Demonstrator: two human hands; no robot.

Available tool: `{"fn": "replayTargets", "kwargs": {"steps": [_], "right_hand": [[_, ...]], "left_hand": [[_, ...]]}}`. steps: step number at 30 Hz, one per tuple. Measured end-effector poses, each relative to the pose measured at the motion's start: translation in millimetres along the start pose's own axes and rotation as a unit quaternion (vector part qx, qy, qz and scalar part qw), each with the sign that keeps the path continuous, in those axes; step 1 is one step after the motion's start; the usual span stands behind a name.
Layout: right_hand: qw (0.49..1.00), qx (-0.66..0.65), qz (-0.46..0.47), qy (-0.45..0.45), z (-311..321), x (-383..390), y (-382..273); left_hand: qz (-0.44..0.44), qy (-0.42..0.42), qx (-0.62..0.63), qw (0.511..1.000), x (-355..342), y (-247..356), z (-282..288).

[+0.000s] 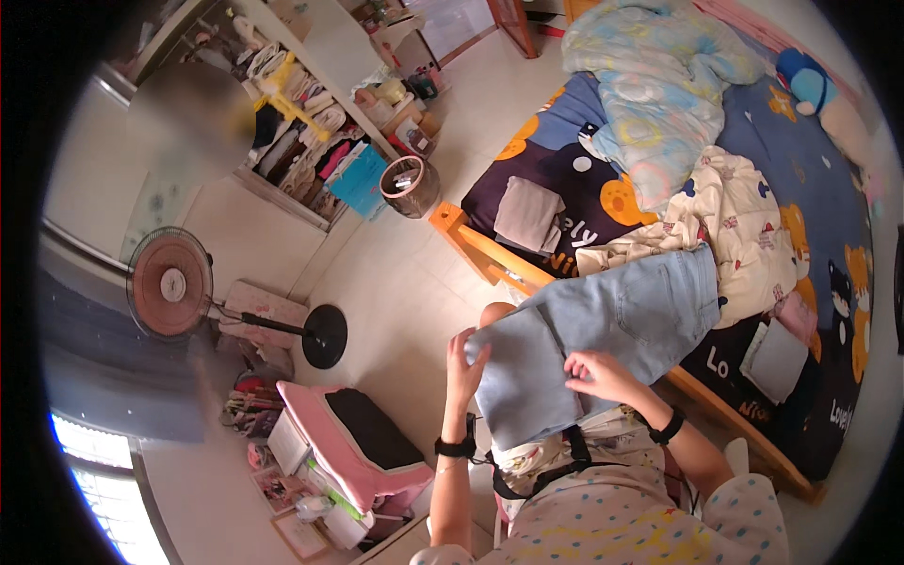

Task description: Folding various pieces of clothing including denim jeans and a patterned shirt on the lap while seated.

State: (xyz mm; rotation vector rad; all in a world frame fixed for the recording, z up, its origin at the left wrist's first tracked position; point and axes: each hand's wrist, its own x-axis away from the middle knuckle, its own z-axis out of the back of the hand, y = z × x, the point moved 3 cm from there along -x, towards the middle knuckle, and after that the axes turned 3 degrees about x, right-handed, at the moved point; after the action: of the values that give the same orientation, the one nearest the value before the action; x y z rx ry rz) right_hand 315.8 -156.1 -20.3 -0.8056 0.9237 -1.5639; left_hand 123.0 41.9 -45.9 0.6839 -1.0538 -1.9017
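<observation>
Light blue jeans (612,320) lie lengthwise across my lap and over the bed's edge, with the waist end on the bed and the legs doubled back toward me. At the folded end on the left, my left hand (464,369) grips the denim, its thumb on top. My right hand (603,377) is at the middle of the jeans beside the edge of the folded part, with its bent fingers closed on the cloth. The fingertips are partly hard to make out.
Folded clothes (529,217) and more folded pieces (775,362) lie on the patterned bed (574,155), near a crumpled cream blanket (744,235) and a pale quilt (650,85). A wooden bed rail (499,259) runs alongside. On the left are a standing fan (171,284), a bin (411,188) and a pink-covered chair (325,424).
</observation>
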Motion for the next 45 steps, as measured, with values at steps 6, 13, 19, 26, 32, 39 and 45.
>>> {"fn": "replayTargets", "kwargs": {"steps": [6, 13, 19, 26, 32, 39, 45], "right_hand": [[0.991, 0.098, 0.016, -0.092, -16, 28, -23], [0.98, 0.169, 0.047, -0.096, -16, 36, -35], [0.971, 0.21, 0.082, -0.085, -26, 42, -27], [0.951, 0.276, 0.117, -0.078, -33, 47, -29], [0.928, 0.34, 0.142, -0.061, -39, 47, -34], [0.94, 0.294, 0.147, -0.094, -36, 43, -32], [0.954, 0.247, 0.118, -0.12, -30, 38, -38]], "left_hand": [[-0.128, -0.123, -0.05, 0.983, -26, 46, -55], [-0.035, -0.098, -0.182, 0.978, -37, 38, -86], [-0.043, -0.108, -0.078, 0.99, -46, 10, -96], [-0.076, -0.109, -0.032, 0.991, -55, 4, -97], [-0.058, -0.101, -0.06, 0.991, -56, -1, -102], [-0.023, -0.091, -0.086, 0.992, -54, -3, -101], [-0.037, -0.084, -0.068, 0.993, -54, -2, -96]]}}
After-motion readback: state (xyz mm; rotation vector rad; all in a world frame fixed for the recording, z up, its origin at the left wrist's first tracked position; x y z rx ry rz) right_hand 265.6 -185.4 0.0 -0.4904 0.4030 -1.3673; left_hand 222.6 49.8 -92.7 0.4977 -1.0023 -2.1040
